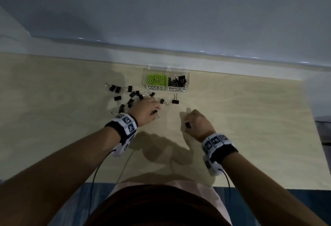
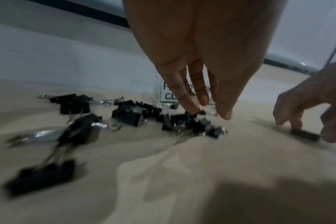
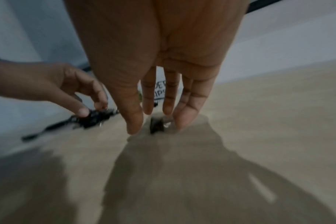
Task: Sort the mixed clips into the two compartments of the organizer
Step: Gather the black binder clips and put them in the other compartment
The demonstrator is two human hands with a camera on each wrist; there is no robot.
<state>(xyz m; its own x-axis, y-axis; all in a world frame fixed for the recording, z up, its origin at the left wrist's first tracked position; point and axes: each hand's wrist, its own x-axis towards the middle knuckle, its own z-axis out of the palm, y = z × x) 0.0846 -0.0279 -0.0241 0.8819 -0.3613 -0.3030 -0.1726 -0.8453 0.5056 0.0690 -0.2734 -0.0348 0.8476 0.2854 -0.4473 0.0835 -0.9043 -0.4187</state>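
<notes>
The clear organizer [image 1: 166, 68] stands at the back of the table, labelled PAPER CLIPS and BINDER CLIPS. Green paper clips [image 1: 157, 79] fill its left compartment and black binder clips [image 1: 179, 81] its right. Several loose black binder clips [image 1: 125, 96] lie scattered left of centre. My left hand [image 1: 153, 109] is down on the pile's right side, thumb and fingertips pinching one binder clip [image 1: 155, 113] [image 2: 191, 112]. My right hand [image 1: 187, 119] hovers over a single binder clip [image 1: 187, 125] [image 3: 156, 125] that lies on the table between its thumb and straight fingers [image 3: 182, 119], apart from both.
Two more binder clips [image 1: 175, 100] [image 1: 163, 101] lie just in front of the organizer. A pale ledge [image 1: 161, 53] and wall run behind the table. Thin cables [image 1: 96, 168] hang from both wristbands. A dark object [image 1: 323, 132] sits past the table's right edge.
</notes>
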